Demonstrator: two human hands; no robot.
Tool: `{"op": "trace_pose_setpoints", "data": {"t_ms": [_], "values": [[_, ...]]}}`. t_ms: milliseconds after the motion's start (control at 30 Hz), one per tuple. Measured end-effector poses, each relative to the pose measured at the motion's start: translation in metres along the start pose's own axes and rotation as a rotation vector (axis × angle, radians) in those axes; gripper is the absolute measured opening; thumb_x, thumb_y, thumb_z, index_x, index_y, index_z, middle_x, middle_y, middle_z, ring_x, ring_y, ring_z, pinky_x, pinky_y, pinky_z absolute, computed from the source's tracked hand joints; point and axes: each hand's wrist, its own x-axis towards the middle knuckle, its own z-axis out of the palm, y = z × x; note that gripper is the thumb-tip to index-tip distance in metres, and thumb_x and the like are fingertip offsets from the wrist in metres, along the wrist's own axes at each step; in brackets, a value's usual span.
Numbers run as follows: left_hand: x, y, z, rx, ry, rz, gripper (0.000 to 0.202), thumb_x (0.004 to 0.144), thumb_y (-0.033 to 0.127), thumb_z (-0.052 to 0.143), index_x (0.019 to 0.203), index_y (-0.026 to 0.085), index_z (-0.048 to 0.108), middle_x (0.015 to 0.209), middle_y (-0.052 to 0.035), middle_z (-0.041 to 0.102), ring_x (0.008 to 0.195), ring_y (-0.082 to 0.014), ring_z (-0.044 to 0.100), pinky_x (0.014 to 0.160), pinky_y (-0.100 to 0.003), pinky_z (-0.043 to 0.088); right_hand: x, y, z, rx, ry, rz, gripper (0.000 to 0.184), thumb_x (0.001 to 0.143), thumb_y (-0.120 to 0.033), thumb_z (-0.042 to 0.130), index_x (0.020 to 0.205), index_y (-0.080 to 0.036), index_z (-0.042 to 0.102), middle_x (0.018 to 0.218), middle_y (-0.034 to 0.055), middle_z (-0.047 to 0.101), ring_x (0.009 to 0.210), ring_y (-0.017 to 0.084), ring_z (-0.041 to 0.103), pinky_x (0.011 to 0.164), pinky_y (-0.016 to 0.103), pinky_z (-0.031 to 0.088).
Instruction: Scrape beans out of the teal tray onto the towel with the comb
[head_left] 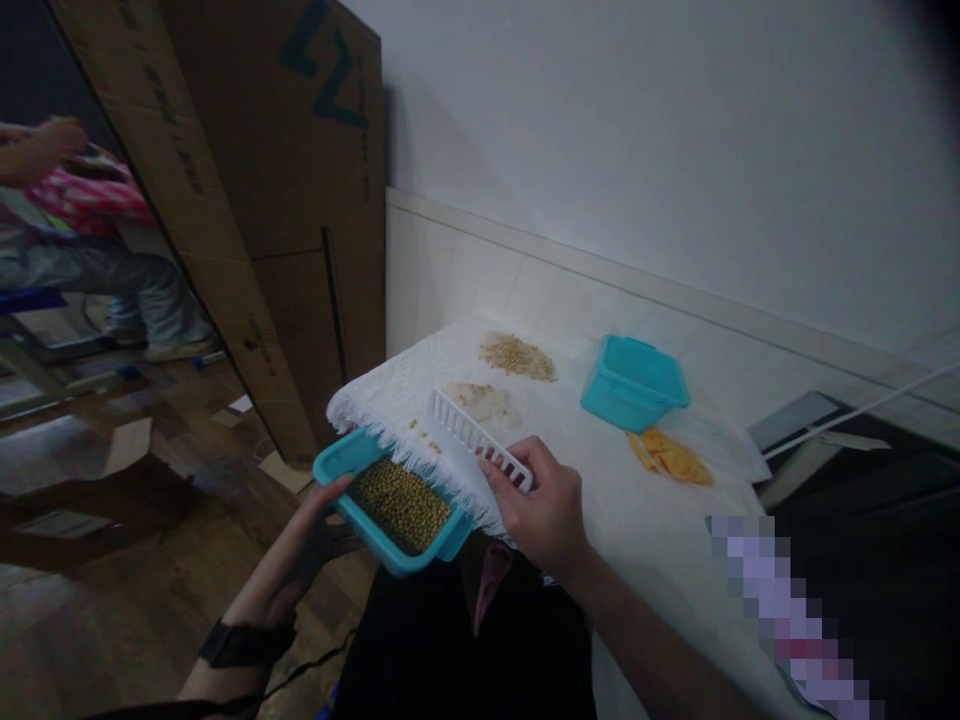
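Note:
My left hand [311, 525] grips the near left side of a teal plastic container [397, 562], thumb over its rim. Small greenish beans [401, 505] fill the lower part of it. The container is tucked under the fringed edge of a white tablecloth [427, 350]. In my right hand [544, 505] is a white slotted plastic piece [469, 425], held by its near end and standing on edge on the cloth. A few loose beans [424, 435] lie just left of it. Behind it is a thin patch of pale bits [480, 402].
A pile of pale beans [517, 356] lies farther back. A second teal container [634, 385] stands at the right, beside a crumpled yellow cloth [667, 457]. A large cardboard box [300, 200] rises at the left, with a wall behind. Another person [97, 220] sits beyond the box.

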Motion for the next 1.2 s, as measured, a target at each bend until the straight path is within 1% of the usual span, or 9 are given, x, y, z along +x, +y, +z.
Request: {"op": "trace_pose_setpoints", "data": {"t_ms": [167, 367, 500, 667, 733, 800, 900, 1067, 1200], "values": [[-0.004, 0.001, 0.002, -0.011, -0.002, 0.013, 0.071, 0.09, 0.055, 0.089, 0.153, 0.025, 0.073, 0.14, -0.0154, 0.084, 0.099, -0.0348, 0.087, 0.084, -0.046, 0.072, -0.002, -0.006, 0.004, 0.004, -0.001, -0.035, 0.02, 0.098, -0.027, 0.072, 0.08, -0.025, 0.064, 0.057, -0.0055, 0.067, 0.041, 0.012, 0.058, 0.043, 0.02, 0.044], [-0.005, 0.002, 0.004, 0.043, 0.013, 0.02, 0.069, 0.094, 0.055, 0.085, 0.157, 0.03, 0.068, 0.156, -0.0149, 0.076, 0.096, -0.0309, 0.087, 0.08, -0.042, 0.072, 0.001, -0.007, 0.007, 0.032, -0.014, 0.024, 0.023, 0.097, -0.031, 0.073, 0.078, -0.026, 0.061, 0.056, -0.0062, 0.065, 0.041, 0.012, 0.056, 0.042, 0.021, 0.042], [-0.006, 0.004, 0.006, 0.036, 0.041, 0.024, 0.063, 0.095, 0.05, 0.084, 0.152, 0.026, 0.069, 0.153, -0.0164, 0.077, 0.094, -0.0314, 0.087, 0.078, -0.043, 0.073, 0.014, 0.001, 0.014, 0.019, 0.043, 0.051, 0.023, 0.096, -0.033, 0.073, 0.079, -0.027, 0.059, 0.058, -0.0061, 0.064, 0.044, 0.013, 0.057, 0.046, 0.023, 0.045], [-0.006, 0.007, 0.007, 0.041, 0.065, 0.039, 0.058, 0.097, 0.047, 0.082, 0.15, 0.025, 0.071, 0.146, -0.0177, 0.08, 0.087, -0.0296, 0.087, 0.074, -0.042, 0.073, 0.023, 0.003, 0.025, 0.054, -0.058, 0.041, 0.02, 0.095, -0.033, 0.071, 0.08, -0.027, 0.058, 0.062, -0.0048, 0.066, 0.049, 0.014, 0.06, 0.051, 0.024, 0.047], [-0.005, 0.007, 0.005, 0.046, 0.069, 0.037, 0.06, 0.096, 0.047, 0.083, 0.152, 0.026, 0.072, 0.142, -0.017, 0.082, 0.087, -0.03, 0.087, 0.074, -0.042, 0.073, 0.021, 0.002, 0.024, 0.083, -0.069, 0.051, 0.022, 0.095, -0.034, 0.073, 0.08, -0.027, 0.059, 0.061, -0.0053, 0.065, 0.048, 0.014, 0.058, 0.049, 0.023, 0.045], [-0.004, 0.007, 0.004, 0.046, 0.069, 0.029, 0.063, 0.096, 0.048, 0.083, 0.154, 0.029, 0.071, 0.142, -0.0158, 0.082, 0.088, -0.0296, 0.087, 0.074, -0.04, 0.073, 0.021, 0.005, 0.018, 0.078, -0.018, 0.073, 0.024, 0.095, -0.037, 0.076, 0.08, -0.027, 0.06, 0.06, -0.0058, 0.064, 0.047, 0.014, 0.056, 0.048, 0.024, 0.044], [-0.003, 0.007, 0.004, 0.048, 0.074, 0.02, 0.065, 0.096, 0.047, 0.083, 0.156, 0.028, 0.069, 0.142, -0.0163, 0.082, 0.086, -0.0289, 0.087, 0.074, -0.04, 0.073, 0.03, 0.023, -0.001, 0.0, 0.116, 0.113, 0.026, 0.092, -0.042, 0.078, 0.08, -0.027, 0.062, 0.062, -0.0045, 0.066, 0.052, 0.016, 0.058, 0.051, 0.026, 0.046], [-0.001, 0.004, 0.004, 0.042, 0.064, 0.008, 0.074, 0.092, 0.049, 0.086, 0.159, 0.025, 0.067, 0.145, -0.0184, 0.08, 0.087, -0.0307, 0.087, 0.076, -0.044, 0.074, 0.051, 0.073, -0.036, -0.16, 0.273, 0.212, 0.033, 0.086, -0.052, 0.079, 0.079, -0.028, 0.058, 0.064, -0.0038, 0.064, 0.059, 0.019, 0.058, 0.057, 0.03, 0.047], [0.001, -0.003, 0.004, 0.048, 0.024, 0.002, 0.081, 0.086, 0.056, 0.091, 0.159, 0.028, 0.067, 0.145, -0.0144, 0.079, 0.089, -0.0293, 0.086, 0.082, -0.043, 0.074, 0.057, 0.096, -0.041, -0.184, 0.313, 0.271, 0.038, 0.086, -0.057, 0.079, 0.081, -0.029, 0.054, 0.066, -0.004, 0.064, 0.063, 0.021, 0.059, 0.062, 0.031, 0.048]]}}
